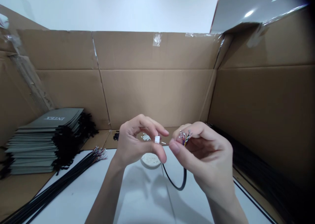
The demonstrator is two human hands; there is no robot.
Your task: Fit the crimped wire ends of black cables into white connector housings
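Between the thumb and fingers of my left hand (140, 140) is a small white connector housing (157, 139). My right hand (204, 155) pinches a black cable (183, 181) near its end. Thin coloured wires (185, 138) with bare tips fan out above the right thumb. The cable hangs in a loop below my hands and runs back toward the table. A small gap separates the housing from the wire ends. Behind my left hand stands a round white dish (150, 160), partly hidden by it.
Black cables with stripped ends (81, 168) lie bundled on the white table (137, 197) at left. Beyond them is a stack of grey INTEX sheets (49, 128) with black cords. Small white pieces (146, 137) lie at the back. Cardboard walls (157, 92) enclose the table; dark cables (253, 165) lie right.
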